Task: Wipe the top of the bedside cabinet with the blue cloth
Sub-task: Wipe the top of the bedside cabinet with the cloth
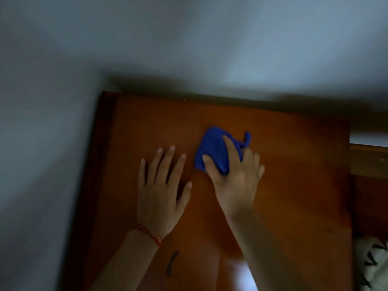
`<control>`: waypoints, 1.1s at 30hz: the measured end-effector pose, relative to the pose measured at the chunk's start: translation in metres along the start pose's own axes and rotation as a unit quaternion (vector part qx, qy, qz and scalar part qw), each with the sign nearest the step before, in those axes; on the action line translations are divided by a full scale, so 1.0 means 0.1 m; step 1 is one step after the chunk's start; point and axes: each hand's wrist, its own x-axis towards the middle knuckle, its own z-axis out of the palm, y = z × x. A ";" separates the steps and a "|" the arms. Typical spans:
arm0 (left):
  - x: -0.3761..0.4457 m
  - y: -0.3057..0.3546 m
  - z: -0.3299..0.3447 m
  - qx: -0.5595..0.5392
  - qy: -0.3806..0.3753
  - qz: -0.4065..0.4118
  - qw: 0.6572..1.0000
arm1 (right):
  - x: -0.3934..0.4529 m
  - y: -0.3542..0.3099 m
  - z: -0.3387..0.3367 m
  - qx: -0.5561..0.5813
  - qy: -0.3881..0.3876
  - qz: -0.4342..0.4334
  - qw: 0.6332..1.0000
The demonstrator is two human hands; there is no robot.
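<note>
In the head view, the blue cloth is bunched near the middle of the bedside cabinet top and pressed down by the right hand, fingers closed over it. The left hand is laid flat, fingers spread, just beside the cloth, gripping nothing.

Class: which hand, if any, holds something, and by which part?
The right hand presses the bunched blue cloth from above, near its edge; the left hand holds nothing.

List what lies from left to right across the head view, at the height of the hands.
Grey wall → cabinet top → left hand → blue cloth → right hand → bed frame.
</note>
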 end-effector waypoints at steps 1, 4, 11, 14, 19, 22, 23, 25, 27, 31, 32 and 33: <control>-0.07 -0.02 -0.02 -0.005 0.003 -0.005 1.000 | -0.11 0.01 -0.02 -0.008 -0.008 0.000 1.000; -0.34 -0.05 -0.06 -0.021 -0.008 -0.002 1.000 | 0.21 -0.04 0.01 -0.022 -0.017 -0.003 1.000; -0.66 -0.12 0.02 0.014 -0.040 0.013 0.999 | 0.01 -0.06 0.04 -0.003 0.014 0.028 0.999; -0.66 -0.12 0.02 0.028 -0.041 0.015 0.999 | -0.76 0.00 -0.05 -0.021 0.009 0.034 0.999; -0.67 -0.10 0.02 0.041 -0.045 0.015 0.998 | -0.19 -0.08 0.05 -0.016 0.018 0.068 0.997; -0.67 -0.09 0.03 0.048 -0.039 0.019 0.998 | 0.02 -0.09 0.10 -0.005 0.023 0.072 0.997; -0.67 -0.09 0.03 0.047 -0.039 0.018 0.998 | -0.11 -0.06 0.09 -0.005 0.032 0.065 0.997; -0.67 -0.07 0.03 0.041 -0.036 0.016 0.998 | -0.63 0.00 0.03 -0.006 0.046 0.054 0.997; -0.73 -0.05 0.03 0.033 -0.015 0.018 0.999 | -1.21 0.04 -0.05 -0.015 0.040 0.042 0.998; -1.07 0.02 0.00 0.025 0.040 0.030 0.998 | -1.19 0.04 -0.07 -0.031 0.028 0.023 0.999; -1.18 0.04 0.01 0.023 0.044 0.031 0.998 | -1.03 0.02 -0.05 -0.035 0.027 0.025 0.999; -1.31 0.06 0.02 0.020 0.043 0.028 0.998 | -0.88 0.00 -0.05 -0.038 0.020 0.028 0.999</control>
